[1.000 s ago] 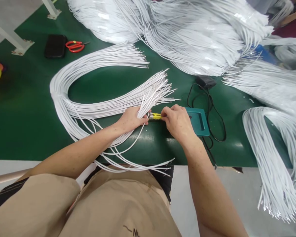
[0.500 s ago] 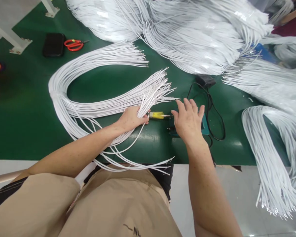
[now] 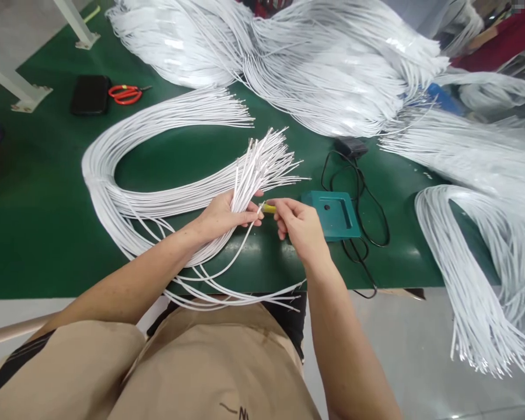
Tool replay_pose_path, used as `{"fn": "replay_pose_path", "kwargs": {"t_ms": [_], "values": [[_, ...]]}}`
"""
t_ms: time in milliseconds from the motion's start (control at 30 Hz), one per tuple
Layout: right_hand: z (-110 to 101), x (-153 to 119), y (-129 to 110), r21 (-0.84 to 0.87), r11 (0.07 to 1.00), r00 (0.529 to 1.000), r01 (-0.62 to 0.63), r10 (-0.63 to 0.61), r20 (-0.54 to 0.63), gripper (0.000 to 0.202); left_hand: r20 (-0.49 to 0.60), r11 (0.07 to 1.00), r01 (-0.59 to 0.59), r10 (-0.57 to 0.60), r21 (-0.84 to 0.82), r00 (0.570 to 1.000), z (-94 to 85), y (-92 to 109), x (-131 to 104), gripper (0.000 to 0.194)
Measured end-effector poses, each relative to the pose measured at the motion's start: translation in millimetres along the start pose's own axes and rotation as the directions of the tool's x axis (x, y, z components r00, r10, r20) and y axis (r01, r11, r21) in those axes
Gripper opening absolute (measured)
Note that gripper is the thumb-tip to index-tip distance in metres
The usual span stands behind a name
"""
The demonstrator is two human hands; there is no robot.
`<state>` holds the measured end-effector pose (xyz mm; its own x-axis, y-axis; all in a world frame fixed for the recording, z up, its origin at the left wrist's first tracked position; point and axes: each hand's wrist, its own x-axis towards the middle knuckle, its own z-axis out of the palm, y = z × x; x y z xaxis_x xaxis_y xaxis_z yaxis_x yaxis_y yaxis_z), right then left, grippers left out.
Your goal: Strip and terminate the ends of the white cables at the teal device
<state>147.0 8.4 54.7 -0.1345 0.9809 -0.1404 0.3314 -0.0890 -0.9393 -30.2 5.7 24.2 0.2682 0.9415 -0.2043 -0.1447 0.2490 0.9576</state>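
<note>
My left hand (image 3: 227,217) is closed around a bunch of white wires (image 3: 248,184), whose cut ends fan out above the fingers. One single wire (image 3: 247,236) curves up to its fingertips. By those fingertips lies a narrow yellow piece (image 3: 269,208), partly covered by my right fingers. My right hand (image 3: 300,224) is closed, its index finger and thumb pinched beside the yellow piece; what they grip is hidden. Just beyond that hand sits a teal box (image 3: 333,214) with a recessed top. A large loop of bundled white wires (image 3: 97,166) lies to the left.
Big heaps of white wire (image 3: 324,70) cover the far side of the green table (image 3: 35,233). Another wire bundle (image 3: 459,251) hangs over the front edge at right. A black adapter (image 3: 350,147) with cord, red-handled scissors (image 3: 126,94) and a black case (image 3: 90,94) lie about.
My right hand has moved left from over the teal box to my left fingertips, its spread fingers now pinched. The teal box is uncovered. My left hand keeps its hold on the wires.
</note>
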Motion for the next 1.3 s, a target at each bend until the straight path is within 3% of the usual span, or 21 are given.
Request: {"fn": "replay_pose_path", "kwargs": {"t_ms": [67,133,233,267,300,333,367,400,433,533,567,667,700,833,967,1100,1300], "values": [[6.4,0.7,3.3,0.268,0.955,0.987,-0.124,0.089,0.137,0.029,0.016,1.000,0.008,-0.008,-0.010,1.000,0.9,1.2,-1.5,0.060],[10.6,-0.6,6.8,0.389,0.912,0.987,-0.128,0.077,0.142,0.028,0.011,1.000,0.026,-0.026,-0.005,1.000,1.0,2.3,-2.5,0.061],[6.6,-10.8,6.2,0.357,0.934,0.999,-0.016,0.005,0.032,0.022,-0.021,0.999,0.039,-0.039,-0.021,0.999,0.1,2.8,-2.6,0.052],[2.0,-16.0,4.1,0.325,0.946,0.998,-0.006,-0.016,0.066,0.021,-0.032,0.998,0.043,-0.044,-0.037,0.999,-0.3,2.7,-2.4,0.049],[-4.0,-21.4,1.2,0.298,0.954,0.985,-0.023,-0.030,0.172,0.022,-0.038,0.997,0.053,-0.055,-0.054,0.998,-0.5,2.5,-2.2,0.047],[-10.6,-26.2,-2.1,0.274,0.960,0.941,-0.067,-0.030,0.336,0.026,-0.040,0.995,0.065,-0.068,-0.073,0.997,-0.6,2.3,-1.9,0.046],[-17.3,-29.9,-5.4,0.242,0.963,0.856,-0.120,-0.023,0.516,0.034,-0.038,0.993,0.077,-0.080,-0.090,0.996,-0.5,2.3,-1.8,0.045],[-23.5,-32.0,-8.4,0.209,0.966,0.780,-0.151,-0.013,0.625,0.041,-0.036,0.991,0.082,-0.086,-0.105,0.996,-0.2,2.3,-1.8,0.044],[-28.5,-32.4,-10.9,0.184,0.971,0.754,-0.155,-0.005,0.657,0.045,-0.029,0.990,0.082,-0.086,-0.114,0.996,0.2,2.5,-1.9,0.044],[-37.2,-26.5,-13.7,0.161,0.984,0.876,-0.074,-0.013,0.483,0.039,-0.012,0.991,0.073,-0.075,-0.113,0.997,1.0,3.5,-2.8,0.043],[-38.6,-23.8,-13.2,0.155,0.986,0.883,-0.061,-0.019,0.469,0.038,-0.009,0.992,0.073,-0.075,-0.107,0.997,1.1,3.8,-3.1,0.042],[-41.8,-20.0,-10.9,0.187,0.980,0.846,-0.064,-0.046,0.532,0.040,-0.012,0.994,0.073,-0.075,-0.084,0.997,1.3,4.8,-3.8,0.041],[-42.5,-20.3,-10.8,0.226,0.973,0.861,-0.055,-0.068,0.505,0.043,-0.013,0.995,0.074,-0.075,-0.073,0.997,1.4,5.0,-3.8,0.041],[-37.7,-21.5,-17.5,0.390,0.918,0.977,0.063,-0.136,0.162,0.052,-0.016,0.998,0.061,-0.061,-0.013,0.998,1.7,4.7,-3.4,0.036],[-16.6,-10.1,-25.5,0.159,0.982,0.987,0.099,-0.077,-0.143,0.026,0.020,0.999,0.001,-0.002,0.041,1.000,1.2,2.1,-2.5,0.030],[4.4,2.5,-21.3,0.061,0.990,0.977,0.123,-0.110,-0.184,0.022,0.050,0.997,-0.030,0.027,0.068,0.998,1.4,0.9,-2.4,0.029],[20.0,0.6,-11.2,0.240,0.968,0.994,0.079,-0.059,-0.089,0.020,-0.010,0.999,-0.046,0.046,-0.006,0.999,2.2,1.4,-3.1,0.029]]}}
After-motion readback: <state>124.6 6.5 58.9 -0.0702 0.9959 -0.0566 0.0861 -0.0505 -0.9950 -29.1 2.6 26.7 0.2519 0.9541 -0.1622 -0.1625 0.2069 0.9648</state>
